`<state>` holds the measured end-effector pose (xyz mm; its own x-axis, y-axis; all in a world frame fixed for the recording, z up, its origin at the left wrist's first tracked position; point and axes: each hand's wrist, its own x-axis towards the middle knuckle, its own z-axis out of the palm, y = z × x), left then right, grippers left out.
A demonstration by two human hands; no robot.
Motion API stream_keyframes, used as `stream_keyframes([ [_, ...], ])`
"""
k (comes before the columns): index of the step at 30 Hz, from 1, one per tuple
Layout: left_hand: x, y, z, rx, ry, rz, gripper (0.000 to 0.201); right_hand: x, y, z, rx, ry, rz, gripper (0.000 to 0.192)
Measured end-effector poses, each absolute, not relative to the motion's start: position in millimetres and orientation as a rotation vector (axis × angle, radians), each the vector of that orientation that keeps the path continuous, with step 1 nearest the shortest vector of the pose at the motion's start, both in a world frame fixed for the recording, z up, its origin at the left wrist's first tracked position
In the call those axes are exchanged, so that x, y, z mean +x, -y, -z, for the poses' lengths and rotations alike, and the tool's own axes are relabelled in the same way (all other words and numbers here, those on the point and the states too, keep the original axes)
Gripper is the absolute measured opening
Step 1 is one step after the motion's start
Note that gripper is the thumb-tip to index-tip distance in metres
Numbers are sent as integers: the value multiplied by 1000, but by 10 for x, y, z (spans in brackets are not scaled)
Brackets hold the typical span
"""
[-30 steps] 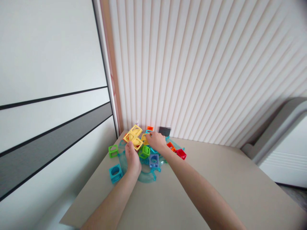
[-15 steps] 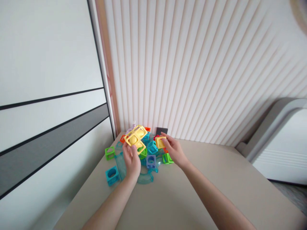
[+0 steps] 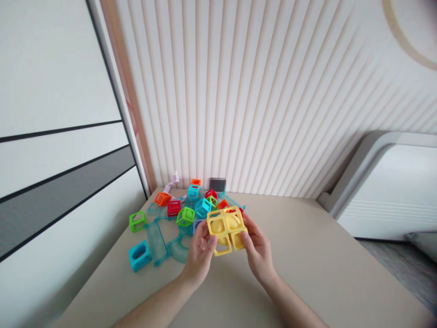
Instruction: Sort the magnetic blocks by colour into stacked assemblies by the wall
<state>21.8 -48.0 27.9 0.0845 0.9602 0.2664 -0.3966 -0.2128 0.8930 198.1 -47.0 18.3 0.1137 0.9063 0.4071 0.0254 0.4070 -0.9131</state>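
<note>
Above the table, my left hand is closed around the left side of a joined group of yellow open-frame blocks, its thumb on the front. My right hand pinches a single yellow block at the lower right of that group, touching or nearly touching it. Together they make a two-by-two shape; whether the single block is locked on, I cannot tell. Behind my left hand, a purple block is mostly hidden. A green block and a light-blue block lie just beyond.
Red, orange and green blocks and clear blue track pieces are heaped on the table. A blue block and a green block sit at the left. A dark square item stands by the ribbed wall.
My right hand has brought its yellow block against the joined yellow blocks. My left hand has moved right and lower, turning the group. The view has shifted to the right.
</note>
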Motion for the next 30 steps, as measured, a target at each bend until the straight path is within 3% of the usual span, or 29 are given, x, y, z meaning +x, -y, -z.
stream_keyframes([
  [10, 209, 484, -241, 1072, -733, -1278, 63, 1806, 529, -72, -938, 1262, -951, 44],
  [23, 220, 469, -219, 930, -677, -1186, 55, 1804, 576, -40, -943, 1335, -899, 42],
  [30, 213, 463, -294, 946, -759, -1215, 63, 1789, 581, -28, -923, 1392, -952, 59],
])
